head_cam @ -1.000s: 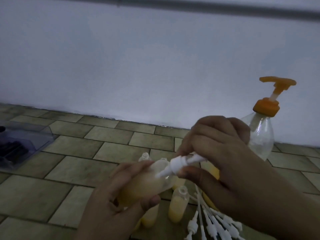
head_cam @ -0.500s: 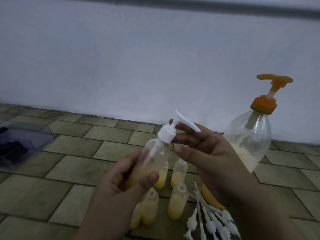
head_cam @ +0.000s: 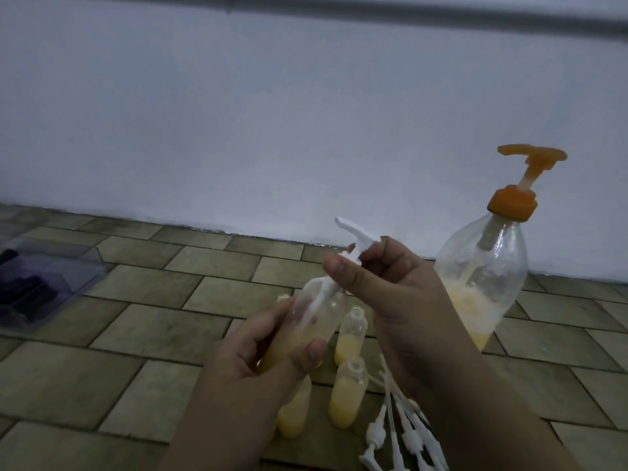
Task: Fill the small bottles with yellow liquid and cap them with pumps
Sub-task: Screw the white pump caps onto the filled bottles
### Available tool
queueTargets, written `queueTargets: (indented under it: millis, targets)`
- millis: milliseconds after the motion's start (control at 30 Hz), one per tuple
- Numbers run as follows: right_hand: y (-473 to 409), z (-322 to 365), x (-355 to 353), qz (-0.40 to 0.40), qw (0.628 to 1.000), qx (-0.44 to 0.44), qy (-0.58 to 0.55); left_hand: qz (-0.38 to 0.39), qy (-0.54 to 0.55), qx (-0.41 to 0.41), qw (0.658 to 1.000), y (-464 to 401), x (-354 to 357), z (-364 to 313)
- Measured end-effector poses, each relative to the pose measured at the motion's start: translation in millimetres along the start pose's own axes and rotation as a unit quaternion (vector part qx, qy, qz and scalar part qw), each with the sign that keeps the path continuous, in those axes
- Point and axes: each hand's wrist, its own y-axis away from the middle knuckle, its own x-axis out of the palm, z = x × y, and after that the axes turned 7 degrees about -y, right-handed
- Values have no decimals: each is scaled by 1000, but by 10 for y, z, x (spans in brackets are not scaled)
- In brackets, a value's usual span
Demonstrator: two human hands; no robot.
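Two grips | left hand (head_cam: pixel 272 355) clamps small bottle (head_cam: pixel 316 314) | right hand (head_cam: pixel 390 287) pinches white pump (head_cam: pixel 356 239)

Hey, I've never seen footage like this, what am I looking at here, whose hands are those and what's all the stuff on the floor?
There is no machine: a head-worn camera looks down at a person's own bare hands. The left hand holds a small bottle partly filled with yellow liquid. The right hand pinches a white pump at its neck, its tube inside the bottle. On the tiled floor stand uncapped filled bottles, spare white pumps, and a large bottle with an orange pump. A clear tray sits far left.
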Motion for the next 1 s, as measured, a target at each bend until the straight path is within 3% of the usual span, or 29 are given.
queueTargets:
  millis: [200,433,600,733,833,1000]
  targets:
    - [4,46,-10,45,995,22,-86,27,31,-17,999,26,8,-69]
    - [19,-56,47,-26,999,14,-17,30,39,-39,998,35,36,-49]
    - [7,-43,-30,18,997,61,-50,32,64,-51,996,37,34,-90]
    - [15,-68,14,11,993,45,-105,43,67,-43,996,44,48,-130]
    - [15,-92,31,-12,995,32,-98,47,78,-45,995,48,70,-136]
    - [-2,-13,-7,31,992,68,-101,38,99,-59,993,32,50,-133]
